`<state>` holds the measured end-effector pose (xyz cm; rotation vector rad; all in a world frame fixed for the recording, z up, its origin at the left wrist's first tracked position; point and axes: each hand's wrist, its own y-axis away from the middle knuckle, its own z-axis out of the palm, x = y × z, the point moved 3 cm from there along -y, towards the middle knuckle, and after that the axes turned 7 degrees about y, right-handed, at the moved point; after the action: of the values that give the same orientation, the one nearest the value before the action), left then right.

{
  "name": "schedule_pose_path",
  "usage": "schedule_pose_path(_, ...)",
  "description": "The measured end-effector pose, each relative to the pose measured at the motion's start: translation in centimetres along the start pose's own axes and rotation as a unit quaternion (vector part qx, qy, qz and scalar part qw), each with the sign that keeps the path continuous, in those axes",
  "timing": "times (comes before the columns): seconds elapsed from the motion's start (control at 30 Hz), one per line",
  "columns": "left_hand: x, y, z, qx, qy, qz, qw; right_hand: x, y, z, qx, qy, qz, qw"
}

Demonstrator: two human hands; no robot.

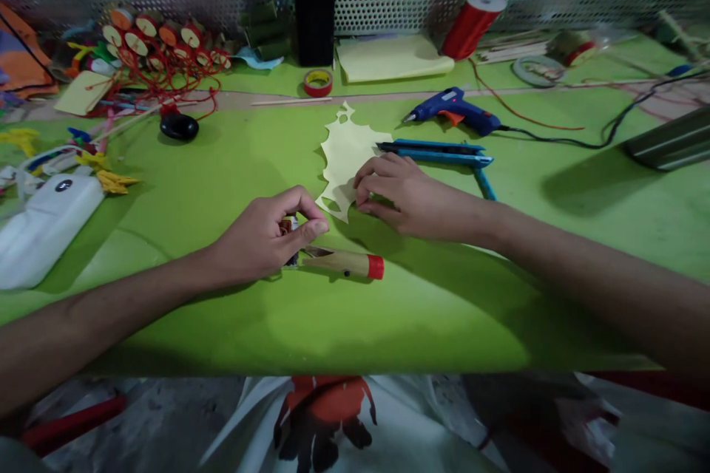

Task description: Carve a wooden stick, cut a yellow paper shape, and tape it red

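Note:
My left hand (274,236) is closed, thumb and index finger pinched together near the lower tip of a jagged yellow paper cutout (347,151). What the pinch holds, if anything, is too small to make out. Under that hand lies a wooden piece with a red end (355,264), its left part hidden by the fingers. My right hand (396,196) has its fingertips pressed together at the paper's lower right edge; nothing can be made out between them. Just above it, blue cutters (435,151) lie on the green table (399,318).
A blue glue gun (458,111) with a cable rests at the right. Red tape (318,83), a red spool (471,26) and a black box (313,4) stand toward the back. At the left are a white device (49,225), a black mouse-like object (178,126) and red strings.

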<state>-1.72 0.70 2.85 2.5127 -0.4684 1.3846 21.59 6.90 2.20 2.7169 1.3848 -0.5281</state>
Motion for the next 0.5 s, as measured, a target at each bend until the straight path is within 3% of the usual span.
schedule_pose_path(0.23, 0.4, 0.1, -1.1, 0.081, -0.025, 0.058, 0.995, -1.5, -0.6, -2.2, 0.046, -0.043, 0.034, 0.997)
schedule_pose_path(0.5, 0.3, -0.4, -0.8, 0.074, -0.045, 0.058, 0.995, -2.6, -1.1, -1.1, 0.010, 0.009, 0.002, 1.000)
